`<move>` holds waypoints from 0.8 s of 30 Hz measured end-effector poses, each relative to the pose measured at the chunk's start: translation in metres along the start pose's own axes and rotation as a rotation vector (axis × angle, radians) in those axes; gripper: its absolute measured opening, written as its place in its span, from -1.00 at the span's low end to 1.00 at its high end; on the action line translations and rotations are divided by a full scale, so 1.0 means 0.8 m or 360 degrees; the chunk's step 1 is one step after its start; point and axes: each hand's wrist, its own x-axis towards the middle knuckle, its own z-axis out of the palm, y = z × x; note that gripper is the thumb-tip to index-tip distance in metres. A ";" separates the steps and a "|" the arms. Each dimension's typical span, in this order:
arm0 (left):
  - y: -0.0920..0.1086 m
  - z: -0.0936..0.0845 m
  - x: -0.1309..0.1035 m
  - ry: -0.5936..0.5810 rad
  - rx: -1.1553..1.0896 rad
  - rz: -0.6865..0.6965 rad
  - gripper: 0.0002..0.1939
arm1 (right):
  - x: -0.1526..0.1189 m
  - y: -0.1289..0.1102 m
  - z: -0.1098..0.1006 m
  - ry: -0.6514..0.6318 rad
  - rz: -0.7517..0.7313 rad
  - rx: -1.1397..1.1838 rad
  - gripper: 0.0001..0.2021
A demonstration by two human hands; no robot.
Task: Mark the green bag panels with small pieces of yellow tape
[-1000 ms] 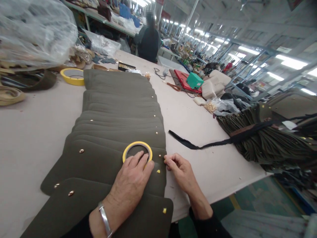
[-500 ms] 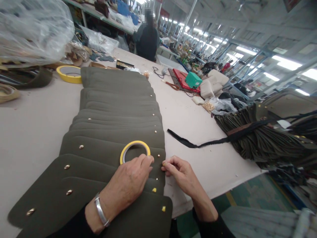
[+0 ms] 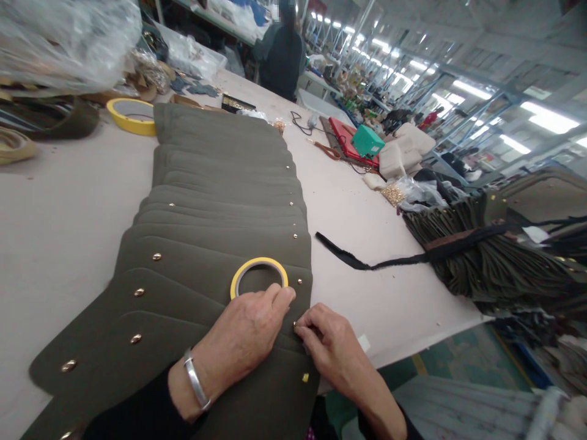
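Note:
My left hand [image 3: 251,324], with a silver bangle at the wrist, grips a roll of yellow tape [image 3: 259,261] and rests on the overlapping dark olive panels [image 3: 206,244]. My right hand [image 3: 329,339] is closed in a pinch at the panels' right edge, its fingertips at a small metal stud [image 3: 294,324]. Whatever is between those fingertips is too small to make out. Below them, a yellow tape bit [image 3: 305,377] sticks to the nearest panel. Larger oval gold studs [image 3: 139,293] run along the left side of the panels.
A second yellow tape roll [image 3: 137,125] lies beyond the panels at left, near plastic wrap [image 3: 68,43]. A black strip [image 3: 343,253] trails from a tied panel bundle [image 3: 463,263] at right. A green box [image 3: 367,142] sits farther back. Another person [image 3: 280,58] stands beyond the table.
My right hand has moved down and slightly left, from beside the panel edge onto a stud. One of two yellow tape bits no longer shows. The view has shifted a little.

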 end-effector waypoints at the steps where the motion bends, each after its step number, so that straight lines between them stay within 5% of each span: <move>1: 0.000 0.001 0.000 -0.0013 0.0018 -0.0004 -0.82 | 0.000 0.000 0.002 0.0005 -0.0027 -0.0042 -0.88; 11: 0.002 0.000 -0.001 -0.0073 0.0100 -0.0034 -0.84 | 0.000 -0.007 0.016 0.0144 -0.0045 -0.0199 -0.86; 20: -0.001 0.002 -0.004 -0.0031 0.0168 -0.0058 -0.83 | 0.002 0.012 0.002 0.0042 0.0301 0.0452 -0.74; 24: -0.001 0.001 -0.003 0.0000 0.0153 -0.0052 -0.83 | -0.005 0.009 -0.005 0.0263 -0.0049 0.0217 -0.79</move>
